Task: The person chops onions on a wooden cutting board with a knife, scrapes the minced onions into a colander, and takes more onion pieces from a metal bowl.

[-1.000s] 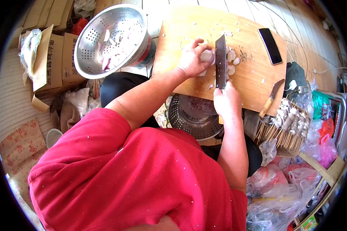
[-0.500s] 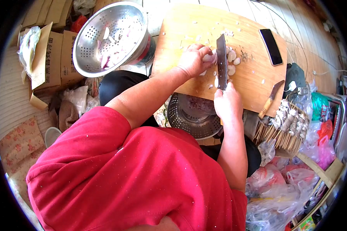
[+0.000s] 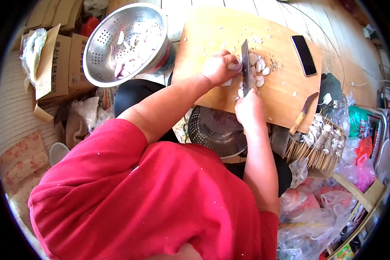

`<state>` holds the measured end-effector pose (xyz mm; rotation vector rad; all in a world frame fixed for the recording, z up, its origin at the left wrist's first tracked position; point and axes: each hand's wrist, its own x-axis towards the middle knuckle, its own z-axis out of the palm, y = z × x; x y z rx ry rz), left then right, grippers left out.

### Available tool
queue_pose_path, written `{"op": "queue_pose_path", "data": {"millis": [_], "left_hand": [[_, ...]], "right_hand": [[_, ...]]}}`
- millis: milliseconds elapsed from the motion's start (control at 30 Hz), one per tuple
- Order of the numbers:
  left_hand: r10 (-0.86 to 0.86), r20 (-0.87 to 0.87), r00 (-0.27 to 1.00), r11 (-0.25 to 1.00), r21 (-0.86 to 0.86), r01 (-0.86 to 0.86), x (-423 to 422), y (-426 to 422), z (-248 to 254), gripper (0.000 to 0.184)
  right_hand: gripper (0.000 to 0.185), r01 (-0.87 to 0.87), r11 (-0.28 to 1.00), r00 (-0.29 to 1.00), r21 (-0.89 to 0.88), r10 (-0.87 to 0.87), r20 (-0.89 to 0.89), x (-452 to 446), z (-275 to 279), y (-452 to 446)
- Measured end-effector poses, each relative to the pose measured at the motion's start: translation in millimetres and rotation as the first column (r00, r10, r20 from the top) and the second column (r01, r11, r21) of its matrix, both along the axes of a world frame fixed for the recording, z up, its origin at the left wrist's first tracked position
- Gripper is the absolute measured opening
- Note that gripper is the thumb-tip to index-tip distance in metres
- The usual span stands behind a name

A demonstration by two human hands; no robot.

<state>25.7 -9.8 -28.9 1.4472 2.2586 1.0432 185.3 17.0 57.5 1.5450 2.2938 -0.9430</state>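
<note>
Cleaver (image 3: 246,65) shifted leftward, gripped in right hand (image 3: 251,108); onion (image 3: 235,66) pinched in left hand (image 3: 220,70), steadied on board (image 3: 281,97) for cutting.

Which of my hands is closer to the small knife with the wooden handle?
Your right hand: it grips the cleaver, left of the small knife. Your left hand holds the onion piece beyond the blade, farther left.

Bright daylight, glare up top, fisheye edges
</note>
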Motion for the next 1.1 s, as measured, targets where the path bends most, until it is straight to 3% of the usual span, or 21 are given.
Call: {"op": "queue_pose_path", "data": {"millis": [67, 167, 300, 367, 467, 600, 667, 767, 967, 1100], "left_hand": [[-0.014, -0.091, 0.996, 1.000, 0.022, 0.016, -0.5, -4.5, 0.5, 0.031], [0.038, -0.043, 0.998, 0.999, 0.024, -0.037, 3.4, -3.9, 6.4, 0.033], [0.011, -0.065, 0.998, 1.000, 0.016, -0.010, 1.3, -8.0, 3.8, 0.032], [-0.030, -0.075, 0.997, 1.000, 0.004, 0.031, -0.4, -8.4, 6.5, 0.029], [-0.046, -0.039, 0.998, 0.998, -0.047, 0.044, -0.8, -9.1, 2.8, 0.032], [-0.068, -0.038, 0.997, 0.998, -0.020, 0.067, -1.2, -10.1, 1.7, 0.030], [-0.030, -0.044, 0.999, 0.988, 0.147, 0.037, 0.6, -13.2, -0.6, 0.027], [-0.076, -0.105, 0.992, 0.986, 0.142, 0.091, -2.8, -13.3, -2.2, 0.026], [-0.075, -0.048, 0.996, 0.991, 0.109, 0.079, -2.0, -13.6, -2.5, 0.026], [-0.094, -0.024, 0.995, 0.991, 0.097, 0.095, -4.5, -12.7, -5.5, 0.026]], "right_hand": [[0.028, 0.031, 0.998, 0.998, -0.049, -0.033, -0.045, 2.9, 0.4, 0.7], [0.027, 0.051, 0.998, 0.990, -0.030, -0.055, -0.130, 8.6, 7.6, -2.9], [0.027, 0.050, 0.999, 0.996, 0.009, -0.049, -0.076, 8.1, 9.8, -2.4], [0.028, -0.005, 1.000, 0.999, -0.012, 0.005, 0.043, 6.3, 0.4, 4.3], [0.028, 0.010, 0.999, 0.999, -0.037, -0.012, -0.045, 6.4, -4.9, 6.1], [0.028, -0.008, 1.000, 1.000, -0.003, 0.008, 0.019, 3.0, 9.6, 4.1], [0.029, 0.018, 1.000, 0.998, 0.003, -0.018, -0.065, 0.6, 17.7, -0.3], [0.029, -0.070, 0.997, 0.997, -0.017, 0.071, 0.033, 1.2, -3.7, 5.5], [0.031, 0.008, 0.999, 1.000, -0.043, -0.008, 0.012, 0.0, 15.2, 3.6], [0.029, -0.071, 0.997, 0.996, -0.012, 0.070, -0.053, 3.5, 10.7, 3.7]]}}
